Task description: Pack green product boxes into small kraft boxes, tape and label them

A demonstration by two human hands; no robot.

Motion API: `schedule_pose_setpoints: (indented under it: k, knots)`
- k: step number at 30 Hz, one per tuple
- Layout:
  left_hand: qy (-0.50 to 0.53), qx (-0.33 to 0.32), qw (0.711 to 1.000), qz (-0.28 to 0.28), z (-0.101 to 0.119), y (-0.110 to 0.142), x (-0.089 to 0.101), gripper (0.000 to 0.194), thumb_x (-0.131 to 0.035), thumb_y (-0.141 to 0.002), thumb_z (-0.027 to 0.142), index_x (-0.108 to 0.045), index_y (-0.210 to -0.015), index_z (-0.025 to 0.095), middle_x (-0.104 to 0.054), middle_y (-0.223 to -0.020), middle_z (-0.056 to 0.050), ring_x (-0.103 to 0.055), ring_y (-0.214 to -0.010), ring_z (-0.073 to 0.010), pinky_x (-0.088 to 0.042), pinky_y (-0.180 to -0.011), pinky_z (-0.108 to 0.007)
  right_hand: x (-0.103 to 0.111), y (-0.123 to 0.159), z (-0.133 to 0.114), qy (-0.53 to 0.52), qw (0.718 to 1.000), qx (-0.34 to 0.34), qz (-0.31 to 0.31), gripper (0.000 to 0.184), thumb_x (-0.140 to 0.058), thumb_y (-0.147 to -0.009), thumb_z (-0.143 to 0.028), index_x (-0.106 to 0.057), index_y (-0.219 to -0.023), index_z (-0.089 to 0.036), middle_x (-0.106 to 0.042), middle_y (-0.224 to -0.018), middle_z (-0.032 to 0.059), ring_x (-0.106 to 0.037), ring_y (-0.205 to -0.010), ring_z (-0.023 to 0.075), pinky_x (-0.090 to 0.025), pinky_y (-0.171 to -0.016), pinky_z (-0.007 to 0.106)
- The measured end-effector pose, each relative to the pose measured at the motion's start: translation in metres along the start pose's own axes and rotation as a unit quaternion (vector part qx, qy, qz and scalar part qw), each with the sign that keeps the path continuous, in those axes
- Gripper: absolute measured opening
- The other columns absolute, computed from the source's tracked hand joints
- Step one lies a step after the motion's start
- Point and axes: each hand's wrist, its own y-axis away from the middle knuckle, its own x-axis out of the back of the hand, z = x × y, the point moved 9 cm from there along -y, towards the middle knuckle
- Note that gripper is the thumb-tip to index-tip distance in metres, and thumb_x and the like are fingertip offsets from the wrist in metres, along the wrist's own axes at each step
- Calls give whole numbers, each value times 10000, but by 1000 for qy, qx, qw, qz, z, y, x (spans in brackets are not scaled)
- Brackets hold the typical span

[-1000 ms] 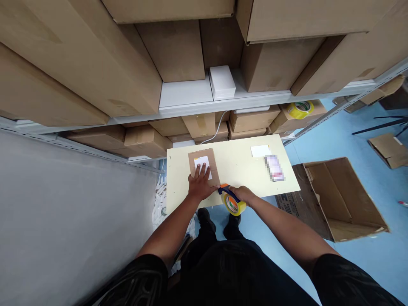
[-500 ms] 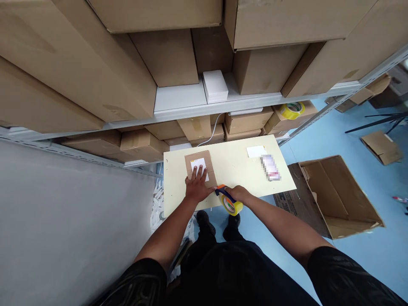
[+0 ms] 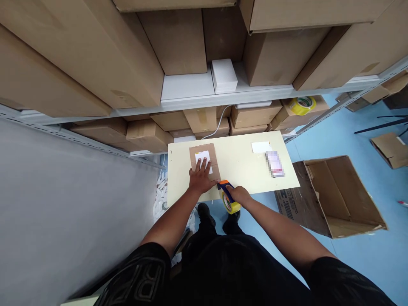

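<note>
The flat brown cardboard parcel with a white label is pinned to the pale table by the spread left hand. At its near right corner, the yellow tape dispenser is gripped by the closed right hand.

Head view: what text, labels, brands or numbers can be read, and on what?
None can be read with certainty.
White label on the small cardboard box: too small.
Tape roll print: blurred.
Open carton side print: too small.
Item by the white card: blurred out.
Sleeve lettering: partly visible, unclear.
</note>
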Motion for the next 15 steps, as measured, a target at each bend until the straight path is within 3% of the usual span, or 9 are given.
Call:
schedule_pose_setpoints:
  k: [2,4,8,11,15]
  knots:
    - [1,-3,1000,-3,1,0,0,1098,-459,-830,866,-132,-1679,253,-15,-1751,-70,126,-1599,-373,-271,-1152,-644,-22,6,6,39,998,-18,-53,501,-764,-765,-674,-728,-787,-174,-739,-736,110,-735,-820,309,-513,-639,324]
    - [2,-3,1000,-4,1,-1,-1,1114,-462,-818,876,-137,-1679,249,-15,-1752,-65,139,-1596,-377,-279,-1148,-644,-59,16,6,109,987,0,-122,447,-884,-653,-591,-713,-691,-179,-700,-644,72,-716,-762,294,-492,-630,315]
    - [3,-3,1000,-2,0,-2,-3,1089,-447,-842,859,-123,-1681,244,-5,-1752,-61,150,-1596,-363,-287,-1145,-636,-105,22,-5,141,983,45,-108,503,-743,-770,-672,-680,-630,-193,-695,-668,82,-702,-771,273,-449,-627,309]
    - [8,-4,1000,3,0,-2,-5,1087,-457,-845,852,-100,-1682,256,11,-1751,-60,144,-1598,-360,-277,-1148,-643,-96,14,-9,118,986,50,-103,510,-693,-813,-664,-677,-630,-188,-702,-660,85,-680,-707,237,-410,-591,294]
    - [16,-3,1000,7,-1,0,-5,1107,-510,-829,843,-111,-1681,259,-4,-1753,-72,149,-1595,-375,-261,-1156,-650,-37,11,4,121,989,63,-62,428,-662,-854,-534,-675,-621,-175,-697,-640,72,-650,-651,203,-368,-572,280]
